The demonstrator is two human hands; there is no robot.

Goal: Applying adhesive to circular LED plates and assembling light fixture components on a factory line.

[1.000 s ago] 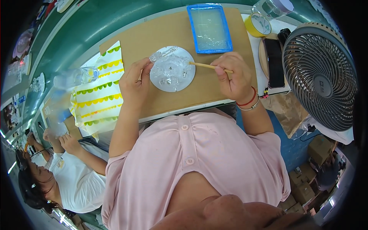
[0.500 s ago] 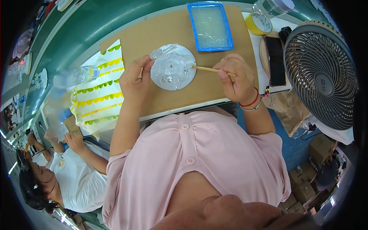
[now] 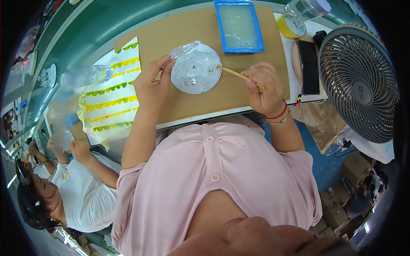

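A clear, faceted plastic piece point(image 3: 194, 66) lies over a round white disc point(image 3: 188, 88) on the brown board. At the disc's left edge my left hand point(image 3: 152, 85) has its thumb and index finger closed on the rim of the clear piece; its exact outline is hard to make out. My right hand point(image 3: 265, 85) grips a thin wooden stick point(image 3: 232, 72) like a pencil. The stick's tip meets the right side of the clear piece; what kind of tip it has is too small to tell.
Beyond the disc lies a blue-rimmed tray point(image 3: 262, 42) of cloudy liquid or gel. To the right are yellow tape point(image 3: 291, 25), a phone point(image 3: 308, 68) and a grey fan point(image 3: 361, 85). A patterned cloth point(image 3: 113, 100) and bottle point(image 3: 87, 77) lie left, near a co-worker point(image 3: 92, 187).
The stick now slants more steeply, its tip still at the clear piece's right side. My left hand keeps its pinch. The whole view has shifted slightly.
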